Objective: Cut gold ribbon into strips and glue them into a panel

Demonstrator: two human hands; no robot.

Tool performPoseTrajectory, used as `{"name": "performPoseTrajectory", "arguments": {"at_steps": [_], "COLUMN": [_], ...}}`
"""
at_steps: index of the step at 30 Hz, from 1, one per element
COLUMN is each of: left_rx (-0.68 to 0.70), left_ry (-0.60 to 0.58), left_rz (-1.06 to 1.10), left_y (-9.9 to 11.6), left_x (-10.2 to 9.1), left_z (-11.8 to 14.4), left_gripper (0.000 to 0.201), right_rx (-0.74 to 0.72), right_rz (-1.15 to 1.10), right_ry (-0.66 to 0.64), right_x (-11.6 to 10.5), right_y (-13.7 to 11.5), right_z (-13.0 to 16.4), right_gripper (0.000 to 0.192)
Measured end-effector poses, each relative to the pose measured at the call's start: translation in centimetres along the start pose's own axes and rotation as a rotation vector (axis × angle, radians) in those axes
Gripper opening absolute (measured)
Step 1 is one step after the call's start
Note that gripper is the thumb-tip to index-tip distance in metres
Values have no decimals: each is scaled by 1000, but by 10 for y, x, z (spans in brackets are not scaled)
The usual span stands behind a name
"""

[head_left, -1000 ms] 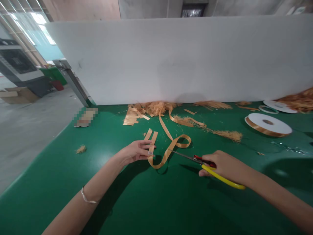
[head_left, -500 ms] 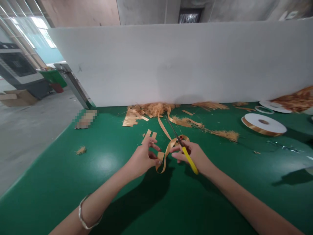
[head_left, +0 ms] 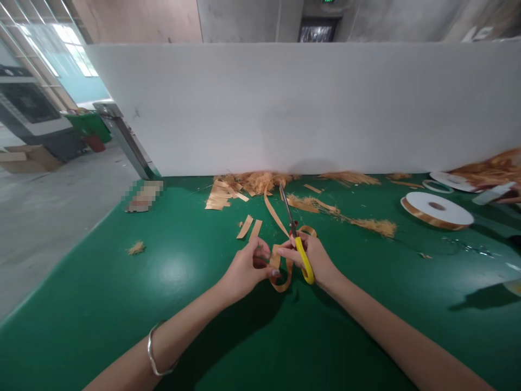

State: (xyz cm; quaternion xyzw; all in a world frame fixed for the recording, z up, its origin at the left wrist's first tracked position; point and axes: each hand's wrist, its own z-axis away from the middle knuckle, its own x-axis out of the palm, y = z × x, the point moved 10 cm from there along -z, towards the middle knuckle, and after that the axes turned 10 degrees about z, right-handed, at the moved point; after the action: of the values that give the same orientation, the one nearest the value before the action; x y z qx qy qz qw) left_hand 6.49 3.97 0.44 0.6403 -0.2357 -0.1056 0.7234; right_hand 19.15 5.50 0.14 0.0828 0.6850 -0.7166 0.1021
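Note:
My left hand (head_left: pixel 247 269) pinches the end of a gold ribbon (head_left: pixel 275 256) between thumb and fingers. The ribbon loops down below my fingertips, and a length of it runs back toward the pile of scraps. My right hand (head_left: pixel 316 259) holds scissors (head_left: pixel 304 259) with yellow handles, the blades pointing away from me and looking closed. Its fingertips also reach the ribbon close to my left hand. Two short cut ribbon pieces (head_left: pixel 245 227) lie on the green table just beyond my left hand.
Frayed ribbon scraps (head_left: pixel 260 182) line the foot of the white board (head_left: pixel 285 108). To the right sits a ribbon spool (head_left: pixel 437 209). At the far right edge, another person's hand (head_left: pixel 512 194) holds a pale object. A small tuft of threads (head_left: pixel 136 248) lies left.
My left hand has moved right with the ribbon end, and my right hand has come in to meet it. The scissors now point more upright. Another person's hand has appeared at the right edge.

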Motion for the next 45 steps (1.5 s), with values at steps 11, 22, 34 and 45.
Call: {"name": "performPoseTrajectory", "arguments": {"at_steps": [11, 22, 34, 45], "left_rx": [171, 771, 626, 346], "left_ry": [130, 358, 471, 181], "left_rz": [-227, -496, 56, -287], "left_y": [21, 101, 144, 92], "left_x": [-22, -30, -48, -44], "left_z": [-1, 26, 14, -5], "left_gripper": [12, 23, 20, 25], "right_rx": [-147, -82, -154, -216], "right_rz": [151, 157, 79, 723], "right_ry": [62, -103, -150, -111], "right_x": [-47, -41, -27, -54], "right_y": [-22, -17, -50, -31], "right_z": [-3, -6, -11, 11], "right_gripper": [32, 33, 33, 26]}}
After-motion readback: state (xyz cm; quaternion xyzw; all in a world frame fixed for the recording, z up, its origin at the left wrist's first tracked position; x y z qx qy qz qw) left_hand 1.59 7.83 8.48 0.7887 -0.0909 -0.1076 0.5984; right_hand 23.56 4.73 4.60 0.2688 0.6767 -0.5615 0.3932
